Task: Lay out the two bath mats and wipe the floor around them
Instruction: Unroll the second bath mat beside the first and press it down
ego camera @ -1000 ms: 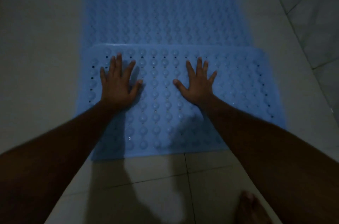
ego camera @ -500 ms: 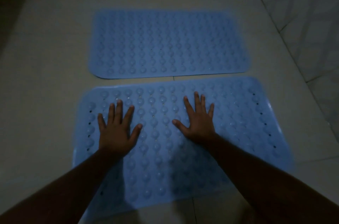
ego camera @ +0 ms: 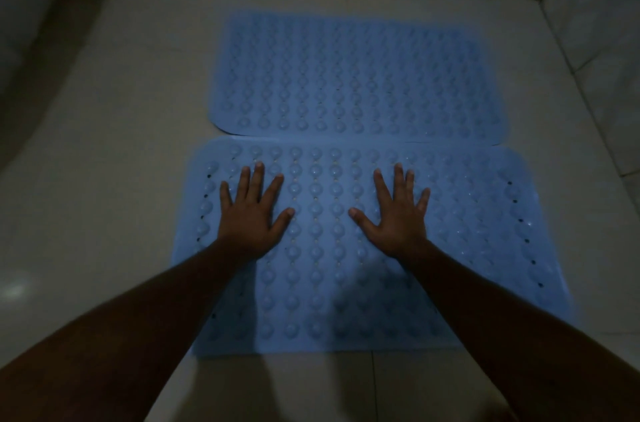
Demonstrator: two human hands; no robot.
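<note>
The nearer blue bath mat (ego camera: 322, 286) lies flat on the pale tiled floor (ego camera: 114, 162), its long side running left to right, covered in rows of rounded bumps with small dark holes along both short ends. Both hands rest on its far half, palms down. The left hand (ego camera: 251, 217) is spread wide, fingers straight and splayed, holding nothing; the right hand (ego camera: 394, 217) lies the same way, flat and fanned out, thumb pointing inward. The two are well apart, with several rows of bumps between the thumbs. The mat's far edge meets the near edge of the second blue bath mat (ego camera: 353, 75), which lies flat beyond it; whether the edges overlap or only touch cannot be told in the dim light. A tiled wall (ego camera: 599, 23) rises along the right side and the back.
</note>
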